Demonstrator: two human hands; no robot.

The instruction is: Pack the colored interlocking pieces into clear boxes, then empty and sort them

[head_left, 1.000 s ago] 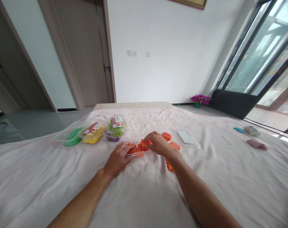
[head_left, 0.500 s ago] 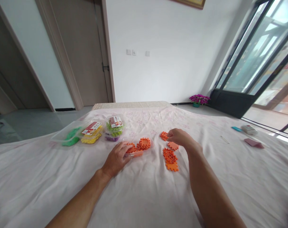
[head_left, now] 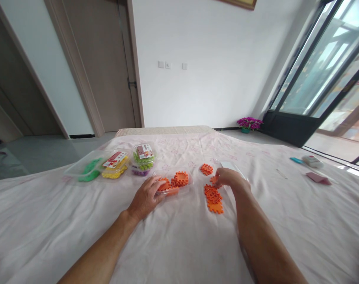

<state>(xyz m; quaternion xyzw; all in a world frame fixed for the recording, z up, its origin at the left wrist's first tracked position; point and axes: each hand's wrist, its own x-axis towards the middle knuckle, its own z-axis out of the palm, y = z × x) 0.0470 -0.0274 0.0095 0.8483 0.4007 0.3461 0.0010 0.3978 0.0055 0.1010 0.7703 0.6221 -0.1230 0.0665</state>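
My left hand [head_left: 146, 197] is closed on the left side of a clear plastic box [head_left: 187, 190]. Orange notched building pieces [head_left: 181, 178] lie inside the box, partly covered by my fingers. To the right, my right hand [head_left: 231, 178] pinches an orange square piece [head_left: 214, 180] at the cloth, its fingertips hiding part of it. A separate orange piece [head_left: 207, 169] lies just beyond that one. Nearer to me, an orange openwork piece [head_left: 212, 194] overlaps a solid orange piece [head_left: 215, 207].
Clear boxes with green pieces [head_left: 90, 170], yellow pieces [head_left: 114, 172] and light-green pieces [head_left: 144, 161] stand at left. A whitish flat thing [head_left: 234, 167] lies behind my right hand. Far right on the cloth are a blue item [head_left: 296, 160], a white packet [head_left: 312, 161] and a pink piece [head_left: 318, 178].
My right hand has moved from the far orange piece toward me, onto the square piece below it. The whitish flat thing behind it now shows. My left hand stays on the box.
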